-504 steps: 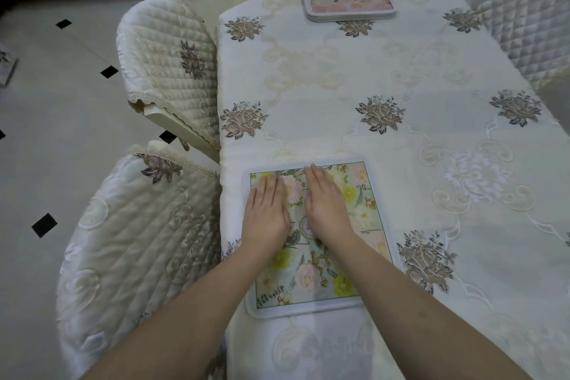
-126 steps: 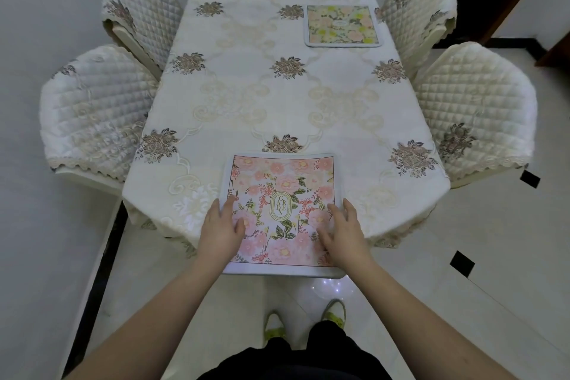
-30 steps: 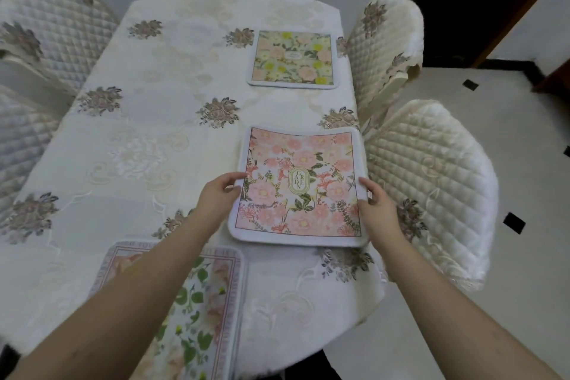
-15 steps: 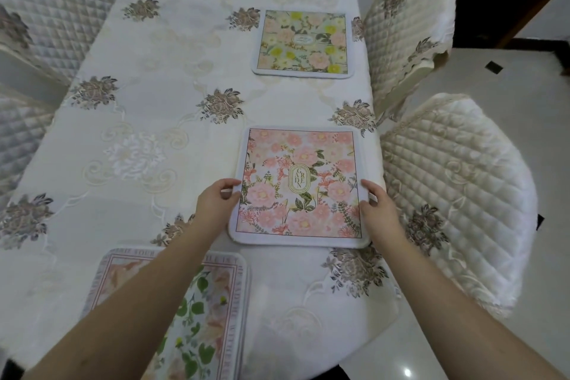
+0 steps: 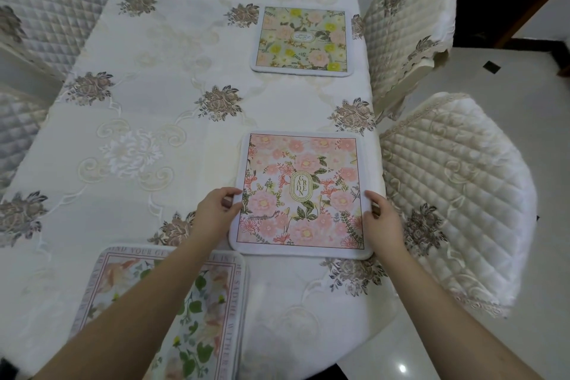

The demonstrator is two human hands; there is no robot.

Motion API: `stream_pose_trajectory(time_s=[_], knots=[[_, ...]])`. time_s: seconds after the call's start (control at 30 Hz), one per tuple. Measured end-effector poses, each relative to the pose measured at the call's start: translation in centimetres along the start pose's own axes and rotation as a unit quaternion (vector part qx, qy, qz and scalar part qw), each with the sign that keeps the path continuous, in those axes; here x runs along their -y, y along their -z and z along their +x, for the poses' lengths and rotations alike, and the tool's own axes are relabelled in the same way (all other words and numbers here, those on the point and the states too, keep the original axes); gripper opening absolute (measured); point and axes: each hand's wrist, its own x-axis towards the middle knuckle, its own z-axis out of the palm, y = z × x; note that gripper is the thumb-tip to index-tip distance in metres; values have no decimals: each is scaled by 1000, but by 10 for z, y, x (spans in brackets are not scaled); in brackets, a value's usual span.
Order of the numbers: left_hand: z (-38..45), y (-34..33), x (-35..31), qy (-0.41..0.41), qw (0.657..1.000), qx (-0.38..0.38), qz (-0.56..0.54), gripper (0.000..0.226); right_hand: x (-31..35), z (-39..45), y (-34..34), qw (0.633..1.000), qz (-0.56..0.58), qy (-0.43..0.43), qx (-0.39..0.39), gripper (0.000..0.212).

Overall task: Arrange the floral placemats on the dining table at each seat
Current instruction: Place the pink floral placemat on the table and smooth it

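While it lies flat on the surface (image 5: 172, 120) at right of centre in the frame, the pink placemat (image 5: 303, 194) shows pink blooms, green leaves, a white rounded border and a gold oval reading GARDEN. The left hand (image 5: 216, 210) pinches its left edge, thumb on top and fingers curled at the rim. The right hand (image 5: 381, 216) grips its right edge likewise. A yellow-flowered placemat (image 5: 303, 40) sits at upper right, a lettered placemat (image 5: 212, 311) at lower left.
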Motion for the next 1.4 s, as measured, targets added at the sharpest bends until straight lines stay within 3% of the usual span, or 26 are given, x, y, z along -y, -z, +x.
stream_pose_trajectory(time_s=[0.37, 0.5, 0.6, 0.7, 0.8, 1.03, 1.4], knots=[[-2, -3, 1, -30, 999, -15, 40, 23, -9, 1, -3, 999, -36, 33, -18, 45], [-5, -11, 3, -73, 994, -34, 75, 29, -8, -5, -9, 986, -112, 110, -59, 50], [-10, -23, -9, -154, 979, -72, 109, 28, -5, -9, -24, 965, -172, 180, -84, 46], [-14, -47, -23, -231, 958, -42, 163, 43, 13, -20, -49, 955, -171, 239, -44, 43], [-23, -74, -28, -241, 945, 13, 219, 55, 24, -28, -75, 936, -209, 281, 19, 58], [-24, -96, -14, -237, 914, 50, 326, 59, -2, -24, -85, 894, -342, 287, 35, 59], [14, -51, 2, -175, 922, 22, 345, 72, -16, 10, -40, 913, -354, 203, -12, 69]])
